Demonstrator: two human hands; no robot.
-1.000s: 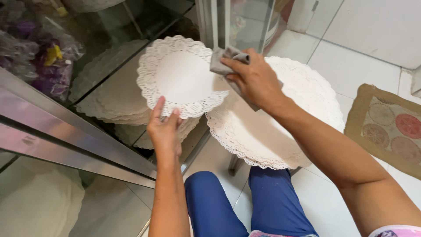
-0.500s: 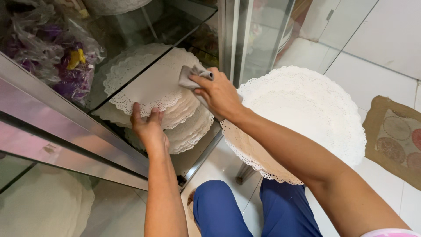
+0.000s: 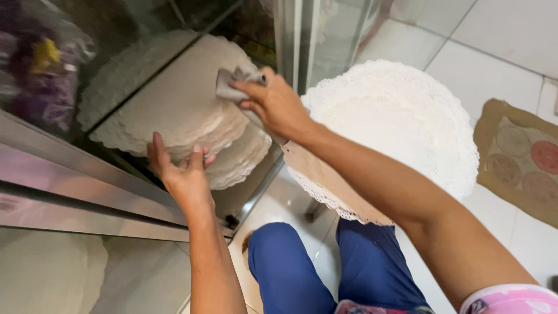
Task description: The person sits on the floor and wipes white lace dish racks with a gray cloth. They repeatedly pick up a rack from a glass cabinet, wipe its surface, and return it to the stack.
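My left hand (image 3: 181, 171) grips the near edge of a round white lace doily (image 3: 174, 104), its fingers curled under the rim, holding it over a stack of similar doilies (image 3: 241, 160) inside a glass cabinet. My right hand (image 3: 278, 104) is closed on a small grey cloth (image 3: 231, 81) that lies against the top of that doily. A second large stack of lace doilies (image 3: 401, 125) sits outside the cabinet to the right, partly under my right forearm.
The cabinet's metal frame rail (image 3: 70, 192) runs along the lower left, with a glass door edge (image 3: 296, 35) upright in the middle. A bag of purple and yellow items (image 3: 40, 70) lies far left. A brown mat (image 3: 520, 160) lies on white floor tiles. My blue-trousered knees (image 3: 325, 267) are below.
Both hands have moved the held doily leftward and deeper into the cabinet, over the stack there. The right hand still keeps the grey cloth against it.
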